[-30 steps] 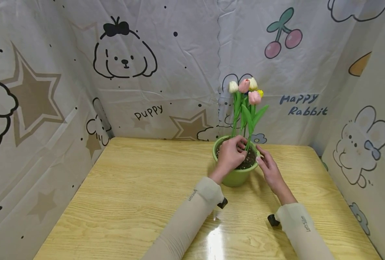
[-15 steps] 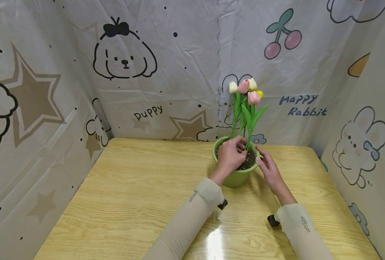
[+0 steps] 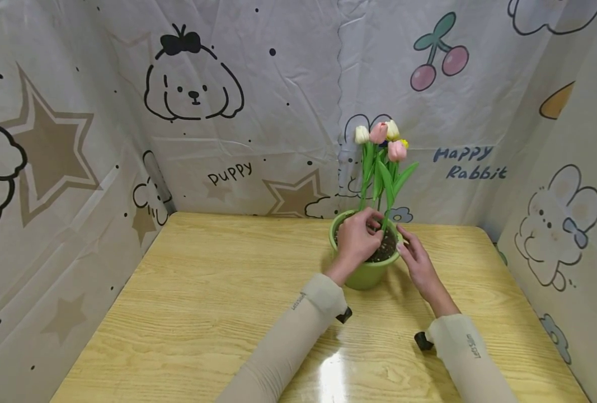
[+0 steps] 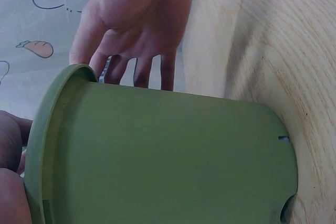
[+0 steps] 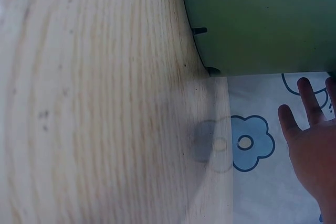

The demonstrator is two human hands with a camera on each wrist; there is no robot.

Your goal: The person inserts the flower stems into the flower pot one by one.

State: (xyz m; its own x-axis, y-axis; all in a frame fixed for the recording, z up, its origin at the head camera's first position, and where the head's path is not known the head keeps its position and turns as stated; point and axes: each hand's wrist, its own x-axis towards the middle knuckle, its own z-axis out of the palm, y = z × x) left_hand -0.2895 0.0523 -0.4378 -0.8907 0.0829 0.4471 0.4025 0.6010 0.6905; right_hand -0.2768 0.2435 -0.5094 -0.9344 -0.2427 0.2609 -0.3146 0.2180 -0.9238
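A green plastic pot [image 3: 363, 275] with dark soil [image 3: 388, 250] stands on the wooden table [image 3: 217, 291] and holds tulips [image 3: 380, 136] with pink, white and yellow heads. My left hand [image 3: 375, 226] reaches over the soil, its fingers curled round the base of a tulip stem [image 3: 388, 204]. To the pot's right, my right hand [image 3: 404, 248] lies with straight fingers against the rim. The left wrist view shows the pot's wall [image 4: 157, 156] close up, with the right hand [image 4: 134, 19] spread behind it. In the right wrist view the pot [image 5: 262, 19] fills the top and the right hand [image 5: 310, 145] shows straight fingers.
Printed cloth walls [image 3: 258, 112] enclose the table at the back and on both sides, close behind the pot. Bare tabletop extends to the left and front of the pot. Small black wrist camera mounts [image 3: 421, 340] sit at both sleeves.
The front pink tulip and its stem have tilted slightly to the right under the left hand. The right hand and the pot stay where they were.
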